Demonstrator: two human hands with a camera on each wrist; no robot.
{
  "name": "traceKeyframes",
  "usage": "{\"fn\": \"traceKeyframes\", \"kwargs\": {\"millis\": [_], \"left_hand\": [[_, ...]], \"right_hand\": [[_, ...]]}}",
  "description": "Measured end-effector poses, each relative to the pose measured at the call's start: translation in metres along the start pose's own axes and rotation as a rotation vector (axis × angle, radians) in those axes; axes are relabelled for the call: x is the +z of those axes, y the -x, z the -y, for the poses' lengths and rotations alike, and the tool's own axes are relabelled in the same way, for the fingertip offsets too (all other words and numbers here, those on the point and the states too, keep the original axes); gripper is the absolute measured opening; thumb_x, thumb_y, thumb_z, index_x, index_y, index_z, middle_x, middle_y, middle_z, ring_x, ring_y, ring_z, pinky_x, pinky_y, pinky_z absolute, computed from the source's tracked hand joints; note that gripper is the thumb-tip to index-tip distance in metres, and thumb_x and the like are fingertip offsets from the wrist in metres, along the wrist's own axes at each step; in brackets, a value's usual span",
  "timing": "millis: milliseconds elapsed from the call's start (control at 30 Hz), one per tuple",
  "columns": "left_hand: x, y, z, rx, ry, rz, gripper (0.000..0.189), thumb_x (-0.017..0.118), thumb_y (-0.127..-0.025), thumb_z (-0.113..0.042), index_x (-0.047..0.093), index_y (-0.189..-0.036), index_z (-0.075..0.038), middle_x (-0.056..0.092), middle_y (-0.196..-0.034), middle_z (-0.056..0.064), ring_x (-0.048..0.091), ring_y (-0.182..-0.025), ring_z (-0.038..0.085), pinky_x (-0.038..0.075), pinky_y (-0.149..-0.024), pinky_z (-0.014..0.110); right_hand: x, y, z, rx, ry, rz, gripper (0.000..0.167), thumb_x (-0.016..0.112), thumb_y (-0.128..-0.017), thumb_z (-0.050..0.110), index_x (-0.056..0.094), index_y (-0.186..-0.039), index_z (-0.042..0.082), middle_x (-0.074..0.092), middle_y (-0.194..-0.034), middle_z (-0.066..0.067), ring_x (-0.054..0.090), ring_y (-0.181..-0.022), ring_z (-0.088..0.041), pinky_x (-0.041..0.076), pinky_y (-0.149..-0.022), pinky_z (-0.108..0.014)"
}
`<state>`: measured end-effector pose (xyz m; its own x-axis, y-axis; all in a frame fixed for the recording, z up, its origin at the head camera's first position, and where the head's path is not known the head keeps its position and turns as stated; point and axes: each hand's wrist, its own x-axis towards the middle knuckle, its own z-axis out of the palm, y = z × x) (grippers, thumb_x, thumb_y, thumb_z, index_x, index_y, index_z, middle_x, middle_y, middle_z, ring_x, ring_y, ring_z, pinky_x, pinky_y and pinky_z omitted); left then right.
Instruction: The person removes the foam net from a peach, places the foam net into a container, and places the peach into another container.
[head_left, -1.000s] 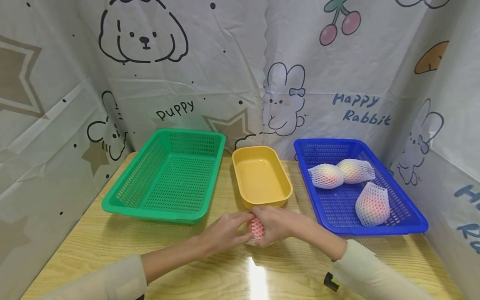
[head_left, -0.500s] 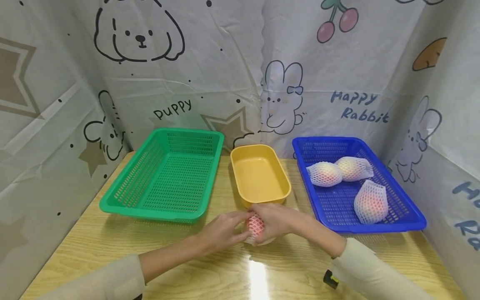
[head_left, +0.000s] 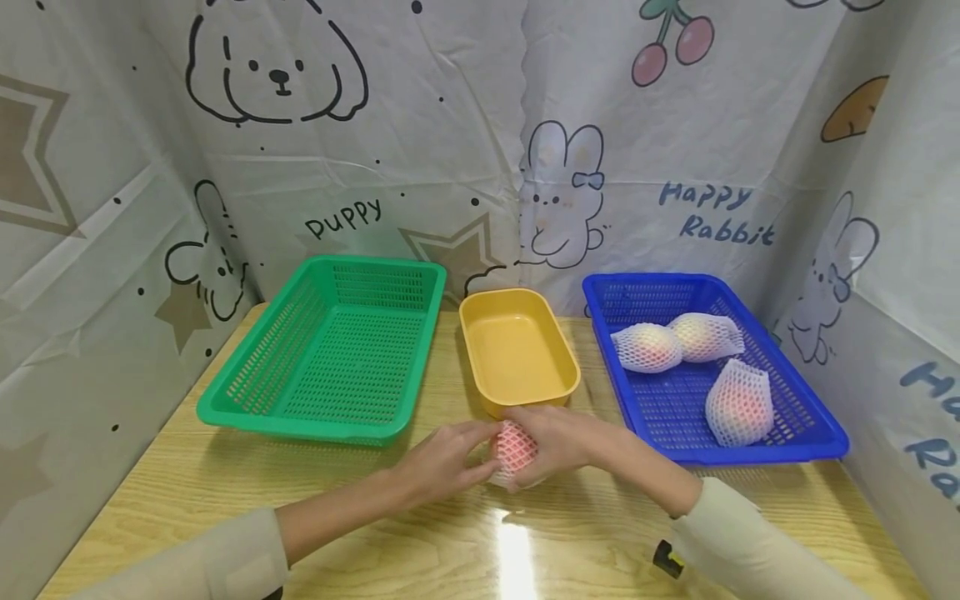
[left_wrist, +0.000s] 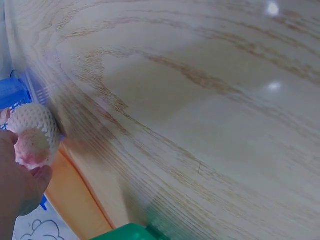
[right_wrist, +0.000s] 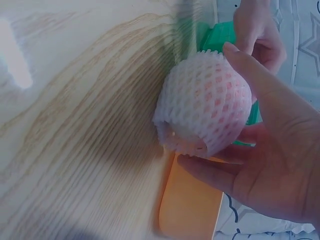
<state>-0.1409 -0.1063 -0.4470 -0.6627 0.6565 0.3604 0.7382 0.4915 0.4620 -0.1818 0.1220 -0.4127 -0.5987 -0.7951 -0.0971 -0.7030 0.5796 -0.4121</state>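
A peach (head_left: 516,450) in a white foam net is held between both hands, low over the table just in front of the yellow tub (head_left: 517,354). My right hand (head_left: 562,446) grips it from the right, the fingers spread round the net in the right wrist view. From the left, my left hand (head_left: 442,458) holds its other end with thumb and fingertips. In the left wrist view, bare pink skin of the peach (left_wrist: 32,147) shows at the net's opening, facing the left hand (left_wrist: 20,185). The right palm hides part of the fruit in the head view.
A green basket (head_left: 352,367) with nothing in it stands at the left. At the right, a blue basket (head_left: 667,412) holds three netted peaches (head_left: 738,404). Printed cloth (head_left: 450,100) hangs behind and at both sides. A small black and yellow item (head_left: 667,560) shows by the right sleeve.
Both hands stay at the same spot on the peach. The right hand has eased slightly to the right, and more of the netted peach shows between the hands.
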Motion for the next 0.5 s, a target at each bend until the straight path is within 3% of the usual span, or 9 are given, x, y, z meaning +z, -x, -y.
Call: {"fn": "traceKeyframes", "kwargs": {"millis": [500], "left_hand": [[0.0,0.0,0.001,-0.014,-0.007,-0.04,0.042,0.07,-0.094,-0.019,0.061,-0.13,0.003,0.065,-0.125,0.02,0.069,-0.105,0.028,0.054,-0.091,0.034]], "right_hand": [[-0.011,0.012,-0.003,0.087,-0.059,0.023,0.085,0.078,-0.081,0.055,0.048,-0.146,0.009,0.058,-0.137,-0.008,0.056,-0.122,-0.024,0.047,-0.101,-0.043]]}}
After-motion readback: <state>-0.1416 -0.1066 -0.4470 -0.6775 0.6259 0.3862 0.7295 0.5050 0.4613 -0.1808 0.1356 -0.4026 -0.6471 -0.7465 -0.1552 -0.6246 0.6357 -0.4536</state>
